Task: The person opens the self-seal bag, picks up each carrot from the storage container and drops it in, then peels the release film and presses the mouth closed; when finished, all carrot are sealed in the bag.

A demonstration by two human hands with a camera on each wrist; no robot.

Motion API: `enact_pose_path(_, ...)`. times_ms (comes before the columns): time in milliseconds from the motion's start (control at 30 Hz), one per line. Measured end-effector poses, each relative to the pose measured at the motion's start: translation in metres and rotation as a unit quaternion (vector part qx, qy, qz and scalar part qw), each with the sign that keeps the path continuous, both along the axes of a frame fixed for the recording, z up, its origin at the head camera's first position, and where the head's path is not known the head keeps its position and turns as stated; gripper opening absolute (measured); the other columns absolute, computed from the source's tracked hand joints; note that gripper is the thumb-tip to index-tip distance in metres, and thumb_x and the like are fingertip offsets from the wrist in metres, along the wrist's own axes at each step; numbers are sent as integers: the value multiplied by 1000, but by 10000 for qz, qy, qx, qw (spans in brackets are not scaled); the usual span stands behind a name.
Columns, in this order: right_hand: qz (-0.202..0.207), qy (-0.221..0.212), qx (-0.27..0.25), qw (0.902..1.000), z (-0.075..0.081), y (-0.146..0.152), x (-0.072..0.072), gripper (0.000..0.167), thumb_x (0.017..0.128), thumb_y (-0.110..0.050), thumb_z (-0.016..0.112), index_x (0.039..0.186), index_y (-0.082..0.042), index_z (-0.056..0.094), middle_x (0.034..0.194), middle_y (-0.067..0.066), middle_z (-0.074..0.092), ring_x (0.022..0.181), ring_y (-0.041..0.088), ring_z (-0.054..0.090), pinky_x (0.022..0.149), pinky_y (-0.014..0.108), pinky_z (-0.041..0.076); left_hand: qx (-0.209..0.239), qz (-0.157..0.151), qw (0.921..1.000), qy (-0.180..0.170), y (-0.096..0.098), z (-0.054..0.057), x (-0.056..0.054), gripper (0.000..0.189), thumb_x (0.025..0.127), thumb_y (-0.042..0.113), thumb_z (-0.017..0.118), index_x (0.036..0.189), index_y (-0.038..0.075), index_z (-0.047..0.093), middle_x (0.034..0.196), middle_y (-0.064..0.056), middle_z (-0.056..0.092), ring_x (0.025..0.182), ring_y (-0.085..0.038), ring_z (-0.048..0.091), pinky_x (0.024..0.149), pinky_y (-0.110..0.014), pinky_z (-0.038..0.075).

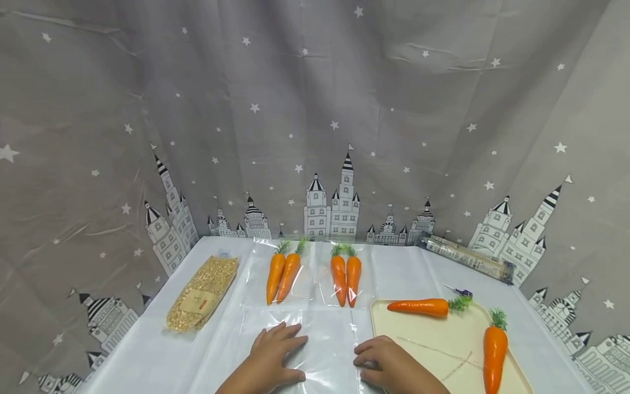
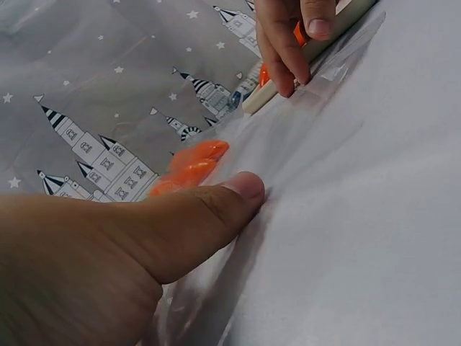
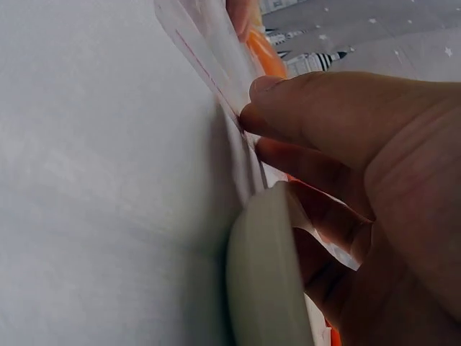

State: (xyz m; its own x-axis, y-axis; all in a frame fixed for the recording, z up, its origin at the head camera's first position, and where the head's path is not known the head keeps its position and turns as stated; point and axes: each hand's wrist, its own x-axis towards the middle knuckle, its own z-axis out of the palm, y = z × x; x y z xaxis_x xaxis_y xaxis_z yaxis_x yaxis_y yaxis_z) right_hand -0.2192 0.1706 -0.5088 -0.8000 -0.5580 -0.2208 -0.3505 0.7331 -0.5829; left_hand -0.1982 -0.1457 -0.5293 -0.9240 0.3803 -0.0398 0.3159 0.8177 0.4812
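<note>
A transparent plastic bag point(image 1: 327, 353) lies flat on the white table in front of the person. The left hand point(image 1: 275, 353) rests on its left part with fingers spread and thumb out straight. At the bag's right edge, the right hand point(image 1: 389, 364) pinches the plastic between thumb and fingertips, close to a thin red line along the edge in the right wrist view. Beyond the bag lie two carrots point(image 1: 283, 276) in clear plastic at the left and two more carrots point(image 1: 346, 279) in clear plastic at the right.
A cream tray point(image 1: 381, 323) beside the right hand holds a lying carrot point(image 1: 418, 307), another carrot point(image 1: 494, 355) and thin clear strips point(image 1: 438, 350). Behind it are a small purple-handled tool point(image 1: 461, 293) and a long package point(image 1: 465, 257). A bag of grains point(image 1: 204, 293) lies left.
</note>
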Motion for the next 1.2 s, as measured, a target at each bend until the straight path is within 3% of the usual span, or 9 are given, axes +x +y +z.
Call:
enact_pose_path(267,-49,-87,-18,9999,1,1,1,19,92,-34,80,110,-28,82,117,-17,72,115,12,63,106,51,54,-188,-46,9987,-476,-1,1,-3,52,91,58,72,139,38,68,163,-8,47,152,-47,33,117,-82,14)
enact_pose_path(567,152,14,-60,9999,-3,5,-2,20,93,-35,79,112,-27,82,119,-18,71,117,10,63,106,50,54,166,-21,9970,-761,-2,1,-6,32,99,52,65,127,41,75,163,-11,46,154,-50,28,117,-82,5)
enact_pose_path(1033,90,-74,-132,9998,-3,4,0,21,94,-34,77,113,-26,82,118,-18,71,115,8,62,105,48,55,890,-22,9953,-385,-3,5,1,28,103,43,62,125,35,78,153,-6,58,151,-51,35,111,-87,9)
enact_pose_path(1200,112,-23,-102,9999,-2,3,1,25,94,-34,77,118,-27,80,119,-19,71,114,7,62,106,48,55,962,10,9950,-261,-2,7,2,27,104,42,62,122,32,79,150,-1,62,148,-50,40,111,-87,13)
